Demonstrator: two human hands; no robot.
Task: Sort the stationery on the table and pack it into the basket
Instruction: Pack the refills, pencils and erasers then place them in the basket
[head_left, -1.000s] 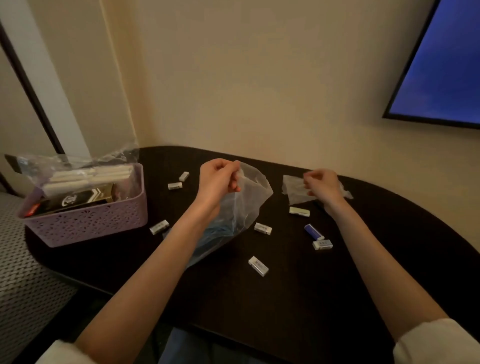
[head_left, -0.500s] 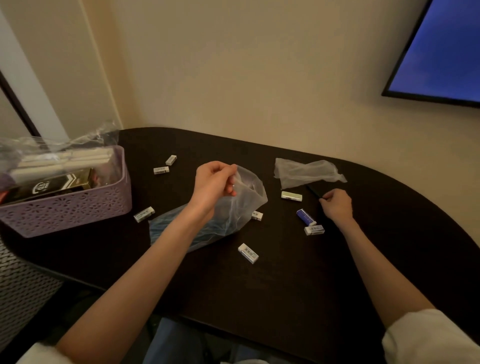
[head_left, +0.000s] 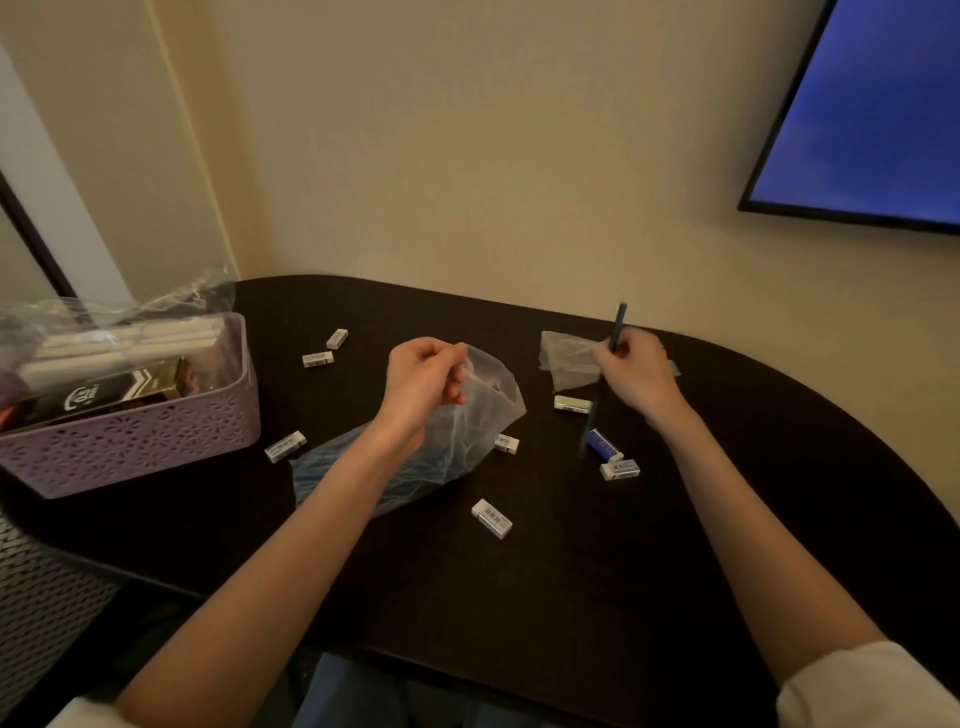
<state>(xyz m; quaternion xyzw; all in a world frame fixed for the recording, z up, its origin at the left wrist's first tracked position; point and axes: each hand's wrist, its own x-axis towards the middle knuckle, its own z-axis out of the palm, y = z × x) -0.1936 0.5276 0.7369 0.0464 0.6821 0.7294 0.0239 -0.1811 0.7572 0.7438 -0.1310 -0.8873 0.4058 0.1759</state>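
Note:
My left hand (head_left: 423, 387) pinches the mouth of a clear plastic bag (head_left: 470, 431) that lies on the dark table (head_left: 519, 597) with blue pens inside. My right hand (head_left: 631, 376) grips a dark pen (head_left: 618, 327), lifted and standing almost upright, in front of a second, crumpled clear bag (head_left: 563, 356). Several small white erasers lie scattered: one eraser (head_left: 491, 518) near the front, one eraser (head_left: 285, 446) by the basket, a blue-sleeved eraser (head_left: 601, 445) to the right. The lilac basket (head_left: 130, 447) stands at the left, holding boxes and wrapped white items.
A wall runs just behind the table. A dark-framed blue screen (head_left: 872, 119) hangs at the upper right. The table's curved edge runs along the right and front. A patterned grey surface (head_left: 36, 613) lies below the basket at the left.
My right hand has picked the dark pen up off the table and raised it in front of the crumpled bag. My left hand keeps its hold on the bag's mouth.

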